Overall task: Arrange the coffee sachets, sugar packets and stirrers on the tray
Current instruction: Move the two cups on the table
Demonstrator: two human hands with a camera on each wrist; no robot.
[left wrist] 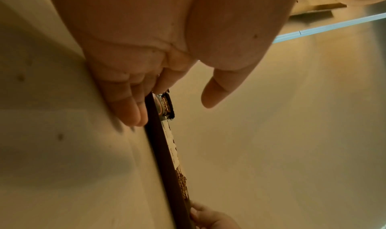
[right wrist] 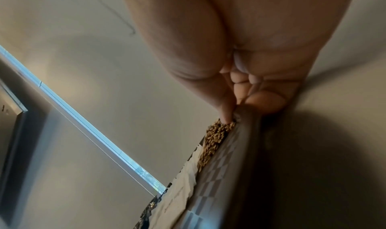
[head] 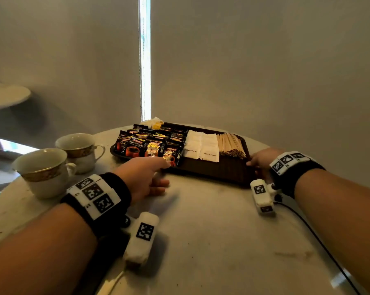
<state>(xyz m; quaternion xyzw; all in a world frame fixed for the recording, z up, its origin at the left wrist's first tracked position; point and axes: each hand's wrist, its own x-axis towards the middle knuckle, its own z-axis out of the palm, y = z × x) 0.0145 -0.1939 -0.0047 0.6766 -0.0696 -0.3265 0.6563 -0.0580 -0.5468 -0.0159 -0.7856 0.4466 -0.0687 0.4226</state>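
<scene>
Pale marble-look table (head: pixel 211 231) fills the lower half of the head view, round-edged and set against a grey wall. On its far side lies a dark brown tray (head: pixel 218 171), long side toward the person. The tray's left part holds black coffee sachets (head: pixel 145 141) in overlapping rows; the middle holds white sugar packets (head: pixel 201 145) in two columns, the nearest ones printed "brown sugar"; the right part holds a bundle of wooden stirrers (head: pixel 231 143) lying lengthwise, their cut ends facing the person. Left of the tray, two white teacups (head: pixel 58 160) with gold-patterned bands stand side by side on the table.

The right hand (head: pixel 260 160) grips the tray's near right corner: in the right wrist view its thumb lies on top of the rim, just beside the stirrer ends, and the fingers are curled under the edge. The left hand (head: pixel 143 177) is at the tray's near left edge; in the left wrist view its fingers (left wrist: pixel 129 110) are straight and touch the rim, the thumb apart from them, holding nothing. Both wrists carry black bands with white marker blocks.
</scene>
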